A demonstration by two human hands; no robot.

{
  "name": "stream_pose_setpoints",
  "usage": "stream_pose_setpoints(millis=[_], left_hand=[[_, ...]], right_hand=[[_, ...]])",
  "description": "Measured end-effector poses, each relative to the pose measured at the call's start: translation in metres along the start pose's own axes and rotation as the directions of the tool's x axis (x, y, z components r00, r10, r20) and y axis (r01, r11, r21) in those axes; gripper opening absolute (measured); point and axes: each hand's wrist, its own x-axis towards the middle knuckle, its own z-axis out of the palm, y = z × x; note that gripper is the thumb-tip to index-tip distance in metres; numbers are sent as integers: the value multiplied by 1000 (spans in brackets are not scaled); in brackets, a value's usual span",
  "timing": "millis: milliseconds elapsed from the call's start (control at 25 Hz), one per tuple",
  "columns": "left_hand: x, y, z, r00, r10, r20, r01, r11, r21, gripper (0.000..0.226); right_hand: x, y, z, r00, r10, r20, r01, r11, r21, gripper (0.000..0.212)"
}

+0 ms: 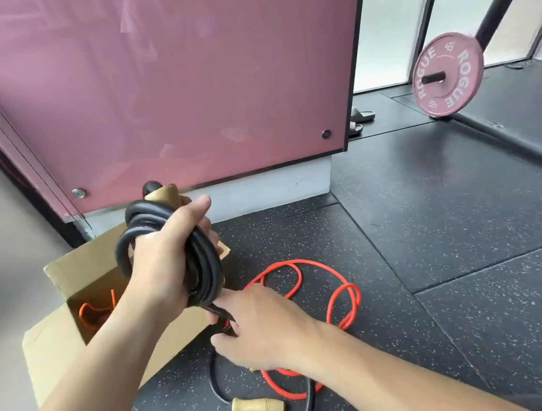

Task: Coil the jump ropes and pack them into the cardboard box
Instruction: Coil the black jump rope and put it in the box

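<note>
On the floor (435, 219), the box (58, 351) (open, an orange rope (86, 311) inside) stands near a loose red rope (332, 300). Above its edge, the left hand (164, 263) grips the nearly coiled black rope (209, 267) while the right hand (260, 326) pinches its tail.

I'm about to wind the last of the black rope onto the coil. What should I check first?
1. Left hand grips the black coil: ok.
2. Right hand holds the loose tail: ok.
3. Tail fully wound: not ok; its wooden handle lies on the floor.
4. Cardboard box open: ok; an orange rope is inside.
5. Room left in the box: cannot tell.
6. Red rope coiled: not ok; it lies loose.
</note>
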Motion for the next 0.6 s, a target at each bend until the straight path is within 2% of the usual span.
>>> stream_pose_setpoints(millis=[40,120,160,200,240,280,360,400,480,520,560,600], left_hand=[[0,-2,0,996,24,-86,-8,982,187,50],[-3,-4,8,970,146,-194,-34,872,488,70],[-3,-4,11,957,201,-208,-46,816,577,67],[-3,-4,12,950,228,-214,-40,768,640,85],[-3,-2,13,946,262,-188,-52,700,712,63],[-5,1,13,941,286,-180,-42,627,778,59],[-4,-1,7,966,222,-133,11,477,879,57],[-3,-5,3,975,193,-109,28,381,924,60],[1,-10,-4,991,124,-57,29,214,976,88],[1,-13,-4,998,55,-32,22,183,983,104],[6,-24,-9,999,-40,-14,20,154,988,118],[4,-24,-8,986,-165,-20,44,144,989,120]], right_hand=[[0,-1,-1,999,-38,-10,38,997,-60,19],[1,-4,-8,992,-128,-22,118,960,-255,21],[3,-6,-14,988,-154,-21,139,936,-323,18],[5,-8,-21,986,-164,-19,147,927,-344,12],[7,-10,-27,988,-152,-2,142,929,-342,9],[7,-13,-33,991,-129,26,130,939,-318,11],[4,-18,-42,985,-33,167,63,981,-181,7],[2,-20,-47,955,35,293,-15,997,-71,8],[-3,-22,-56,859,90,505,-165,980,107,17],[-4,-19,-62,860,90,503,-169,979,114,17],[-2,-14,-69,902,99,419,-149,985,90,17],[0,-8,-76,959,104,264,-122,991,52,19]])
